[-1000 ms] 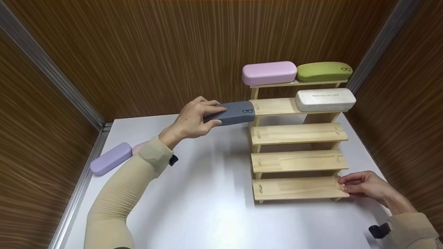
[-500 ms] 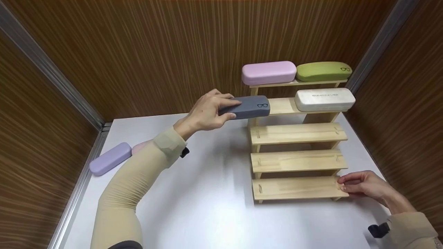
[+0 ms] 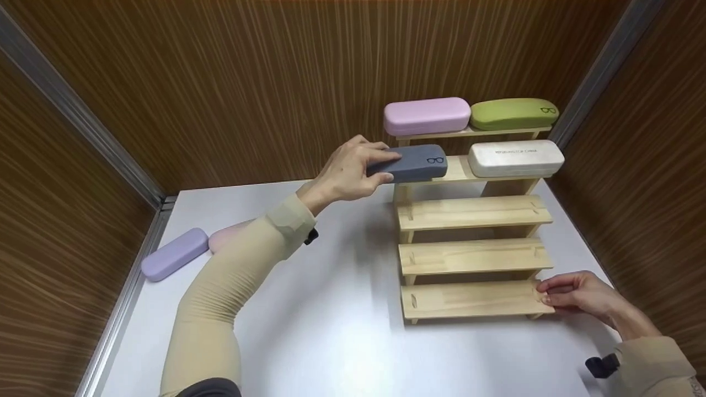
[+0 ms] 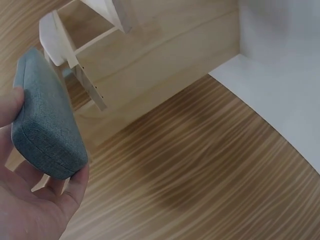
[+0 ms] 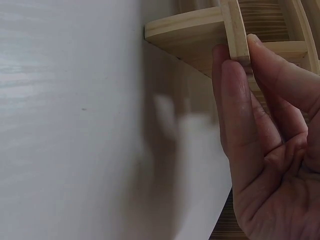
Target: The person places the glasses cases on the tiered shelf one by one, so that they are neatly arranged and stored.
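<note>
My left hand (image 3: 350, 172) grips a blue-grey glasses case (image 3: 413, 161) by its left end, thumb on the front side and fingers over the top and back. The case overlaps the left part of the second shelf from the top, beside a white glasses case (image 3: 517, 158). In the left wrist view the fabric-covered glasses case (image 4: 47, 115) is tilted between thumb and fingers, close to the rack's side. My right hand (image 3: 586, 298) pinches the right end of the lowest shelf of the wooden tiered rack (image 3: 477, 300); the right wrist view shows thumb and fingers (image 5: 235, 82) on either side of the board.
On the top shelf sit a pink glasses case (image 3: 427, 117) and a green glasses case (image 3: 514, 114). A lilac case (image 3: 175, 255) and a pale pink case (image 3: 223, 237), partly behind the left sleeve, lie on the white table (image 3: 309, 331). Wood-grain panels (image 3: 265, 82) enclose the table.
My left hand has carried the blue-grey glasses case rightward and a little farther back, from the rack's left edge to over the second shelf. The right hand keeps its hold on the lowest shelf.
</note>
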The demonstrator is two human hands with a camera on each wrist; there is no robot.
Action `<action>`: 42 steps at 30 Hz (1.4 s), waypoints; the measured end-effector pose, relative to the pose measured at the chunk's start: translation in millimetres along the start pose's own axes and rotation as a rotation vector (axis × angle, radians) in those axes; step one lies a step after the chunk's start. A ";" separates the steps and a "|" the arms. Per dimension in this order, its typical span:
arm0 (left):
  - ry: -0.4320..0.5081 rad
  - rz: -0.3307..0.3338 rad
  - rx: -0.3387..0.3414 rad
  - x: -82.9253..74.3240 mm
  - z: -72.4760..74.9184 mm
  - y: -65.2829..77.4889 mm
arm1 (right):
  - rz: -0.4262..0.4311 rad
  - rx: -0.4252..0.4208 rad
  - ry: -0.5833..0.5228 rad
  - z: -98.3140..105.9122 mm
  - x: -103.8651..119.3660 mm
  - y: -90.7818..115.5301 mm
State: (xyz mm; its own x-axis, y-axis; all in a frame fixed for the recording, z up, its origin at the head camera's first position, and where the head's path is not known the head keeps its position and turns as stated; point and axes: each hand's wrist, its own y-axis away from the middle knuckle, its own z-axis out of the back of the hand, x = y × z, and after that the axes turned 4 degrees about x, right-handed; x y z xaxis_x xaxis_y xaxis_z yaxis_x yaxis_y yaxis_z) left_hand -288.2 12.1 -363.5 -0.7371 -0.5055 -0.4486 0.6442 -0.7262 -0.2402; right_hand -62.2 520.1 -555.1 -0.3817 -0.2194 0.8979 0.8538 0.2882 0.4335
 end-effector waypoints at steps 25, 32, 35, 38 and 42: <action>0.008 0.040 0.003 -18.7 -32.5 -41.6 | 0.044 0.041 -0.030 1.8 -1.8 0.0; -0.006 0.077 0.003 -21.8 -37.3 -44.1 | 0.035 0.026 -0.017 1.0 -0.8 -0.3; -0.016 0.090 0.010 -23.2 -39.3 -44.4 | 0.030 0.020 -0.012 0.6 -0.7 0.0; -0.018 0.101 0.019 -23.7 -41.6 -44.9 | 0.025 0.017 -0.017 0.3 -0.7 0.0; 0.006 0.107 0.018 -23.5 -44.1 -45.1 | 0.019 0.013 -0.021 0.2 -0.8 -0.2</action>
State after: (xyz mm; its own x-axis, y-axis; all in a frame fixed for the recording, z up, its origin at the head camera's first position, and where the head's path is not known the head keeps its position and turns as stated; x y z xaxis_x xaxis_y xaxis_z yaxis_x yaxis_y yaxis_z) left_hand -290.9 77.3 -380.1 -0.6633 -0.5776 -0.4758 0.7149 -0.6769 -0.1751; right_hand -62.2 520.4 -555.9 -0.3728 -0.1944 0.9073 0.8565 0.3040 0.4171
